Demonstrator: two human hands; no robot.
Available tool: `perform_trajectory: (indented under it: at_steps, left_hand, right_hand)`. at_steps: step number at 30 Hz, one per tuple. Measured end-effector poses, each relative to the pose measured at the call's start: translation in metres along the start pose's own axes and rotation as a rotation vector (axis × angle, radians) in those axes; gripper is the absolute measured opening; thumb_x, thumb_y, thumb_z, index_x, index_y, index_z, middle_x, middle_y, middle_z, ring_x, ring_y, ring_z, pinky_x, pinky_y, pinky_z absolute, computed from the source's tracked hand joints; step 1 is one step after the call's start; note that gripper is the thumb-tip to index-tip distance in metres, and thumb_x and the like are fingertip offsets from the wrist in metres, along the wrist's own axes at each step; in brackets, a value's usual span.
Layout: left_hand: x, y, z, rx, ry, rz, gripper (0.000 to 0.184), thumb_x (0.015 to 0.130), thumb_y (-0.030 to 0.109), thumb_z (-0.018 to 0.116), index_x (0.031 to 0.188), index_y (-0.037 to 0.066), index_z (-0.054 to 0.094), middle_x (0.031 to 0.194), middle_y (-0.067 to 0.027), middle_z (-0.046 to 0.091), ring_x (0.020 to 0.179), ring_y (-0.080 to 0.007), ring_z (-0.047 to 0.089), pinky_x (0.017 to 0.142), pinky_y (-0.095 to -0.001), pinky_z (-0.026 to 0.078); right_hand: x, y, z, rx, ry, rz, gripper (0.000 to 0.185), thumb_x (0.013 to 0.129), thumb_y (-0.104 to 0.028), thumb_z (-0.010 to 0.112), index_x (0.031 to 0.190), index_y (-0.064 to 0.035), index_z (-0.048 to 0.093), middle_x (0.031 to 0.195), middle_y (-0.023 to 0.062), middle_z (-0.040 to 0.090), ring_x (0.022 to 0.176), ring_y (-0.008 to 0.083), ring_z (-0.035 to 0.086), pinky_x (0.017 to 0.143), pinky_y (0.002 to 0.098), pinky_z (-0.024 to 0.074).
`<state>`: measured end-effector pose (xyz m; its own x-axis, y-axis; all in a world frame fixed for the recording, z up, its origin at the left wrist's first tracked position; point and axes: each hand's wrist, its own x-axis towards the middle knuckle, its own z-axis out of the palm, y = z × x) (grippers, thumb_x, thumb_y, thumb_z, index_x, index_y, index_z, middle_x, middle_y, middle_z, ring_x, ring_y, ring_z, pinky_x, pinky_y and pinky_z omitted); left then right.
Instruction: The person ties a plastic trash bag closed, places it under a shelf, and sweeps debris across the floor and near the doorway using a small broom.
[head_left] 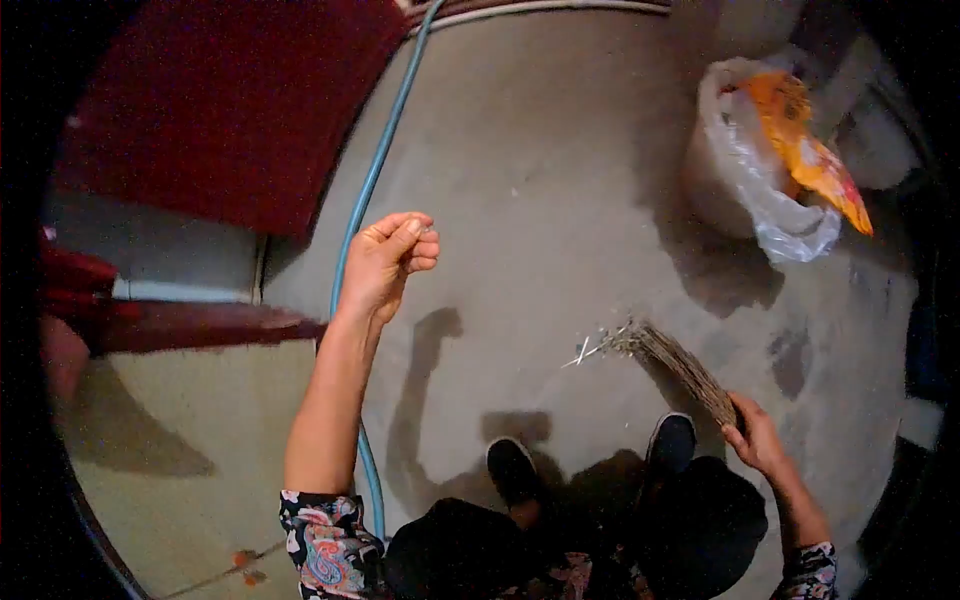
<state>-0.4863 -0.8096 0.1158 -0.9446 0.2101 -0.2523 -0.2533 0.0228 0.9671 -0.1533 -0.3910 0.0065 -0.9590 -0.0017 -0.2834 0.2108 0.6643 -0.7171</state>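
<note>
A blue hose [372, 185] runs over the floor [530, 250]. Next, the left hand [390, 262] is up, its grip narrow, thumb and finger pinched; I cannot tell if something tiny is inside. White bits [583, 350] lie at the tip of a short broom [685, 372]. The right hand [757, 440] has its grip around the broom's other end. Farther ahead stands a bin [715, 190] with an orange wrapper [800, 145].

Bare left hand [392, 258], bare right hand [754, 435], black, straight-hemmed left sleeve [325, 550] with a pink, white and blue paisley print; right sleeve [808, 572] in matching dark patterned cloth; black trousers [455, 550]; dark, round-toed shoes [513, 470] with thin pale edging
</note>
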Motion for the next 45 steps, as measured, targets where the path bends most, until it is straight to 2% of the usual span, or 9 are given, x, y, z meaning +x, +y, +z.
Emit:
perform_trajectory:
  at_steps: [11,18,22,29,36,38,42,44,45]
  left_hand:
    - [0.007,0.14,0.282,0.377,-0.391,0.404,0.026,0.091,0.02,0.054,0.102,-0.003,0.058,0.083,-0.0057,0.06,0.068,-0.0107,0.057,0.062,-0.0234,0.047]
    - [0.081,0.139,0.395,0.706,-0.641,0.548,0.033,0.089,0.021,0.057,0.113,-0.002,0.057,0.081,-0.007,0.063,0.066,-0.0154,0.063,0.06,-0.0292,0.054]
    - [0.089,0.119,0.422,1.368,-0.537,1.045,0.053,0.078,0.017,0.067,0.127,0.008,0.049,0.072,-0.0152,0.064,0.066,-0.0218,0.065,0.057,-0.035,0.051]
    - [0.086,0.116,0.432,1.687,-0.208,1.358,0.043,0.074,0.014,0.063,0.117,0.019,0.058,0.093,-0.0134,0.064,0.083,-0.0331,0.063,0.069,-0.0439,0.051]
    - [0.091,0.122,0.431,1.883,-0.463,1.0,0.036,0.075,0.01,0.06,0.11,0.019,0.063,0.096,-0.0126,0.063,0.085,-0.0344,0.062,0.07,-0.0426,0.052]
    - [0.11,0.108,0.421,1.617,-0.413,1.625,0.029,0.076,0.014,0.06,0.105,0.017,0.066,0.094,-0.0125,0.064,0.082,-0.0334,0.062,0.07,-0.042,0.052]
    - [0.104,0.116,0.421,1.59,-0.433,1.477,0.025,0.075,0.019,0.063,0.099,0.014,0.067,0.093,-0.0126,0.063,0.081,-0.0325,0.063,0.069,-0.0418,0.052]
    - [0.091,0.125,0.427,1.743,-0.362,1.06,0.021,0.075,0.022,0.065,0.093,0.011,0.067,0.09,-0.0135,0.063,0.08,-0.0328,0.062,0.069,-0.0421,0.051]
    - [0.088,0.124,0.424,1.738,-0.36,1.06,0.021,0.075,0.022,0.065,0.093,0.011,0.067,0.09,-0.0135,0.063,0.08,-0.0328,0.062,0.069,-0.0421,0.051]
  right_hand:
    - [-0.046,0.083,0.027,0.218,0.159,0.003,0.05,0.079,-0.018,0.063,0.122,-0.0021,0.046,0.108,0.0199,0.056,0.1,0.0364,0.054,0.087,0.0398,0.0436]
    - [-0.032,0.064,0.022,0.231,0.096,0.005,0.054,0.079,-0.022,0.063,0.125,-0.0053,0.043,0.108,0.0203,0.055,0.097,0.038,0.055,0.082,0.0418,0.0462]
    - [-0.023,0.077,0.015,0.197,0.027,-0.027,0.056,0.08,-0.023,0.062,0.129,-0.0078,0.04,0.109,0.0207,0.054,0.097,0.039,0.054,0.08,0.0432,0.0468]
    - [-0.018,0.086,0.01,0.219,-0.032,-0.054,0.057,0.08,-0.023,0.063,0.129,-0.0081,0.039,0.107,0.0201,0.053,0.093,0.0397,0.054,0.078,0.0441,0.0468]
    - [-0.01,0.074,0.0,0.246,0.002,-0.13,0.054,0.077,-0.014,0.066,0.126,-0.0068,0.044,0.102,0.0198,0.055,0.091,0.0378,0.056,0.077,0.0399,0.0463]
    - [-0.01,0.071,-0.002,0.247,-0.026,-0.112,0.053,0.077,-0.014,0.066,0.126,-0.0065,0.044,0.101,0.0192,0.055,0.09,0.0376,0.056,0.077,0.0396,0.046]
    - [-0.012,0.073,-0.006,0.25,-0.047,-0.118,0.053,0.078,-0.014,0.066,0.125,-0.0062,0.044,0.101,0.0194,0.055,0.09,0.0376,0.056,0.077,0.0394,0.0457]
    - [-0.011,0.069,-0.006,0.251,-0.056,-0.114,0.053,0.078,-0.014,0.066,0.126,-0.0055,0.044,0.101,0.0194,0.055,0.091,0.0377,0.056,0.078,0.0392,0.0458]
    - [-0.011,0.068,-0.006,0.246,-0.057,-0.112,0.053,0.078,-0.014,0.066,0.126,-0.0055,0.044,0.101,0.0194,0.055,0.091,0.0377,0.056,0.078,0.0392,0.0458]
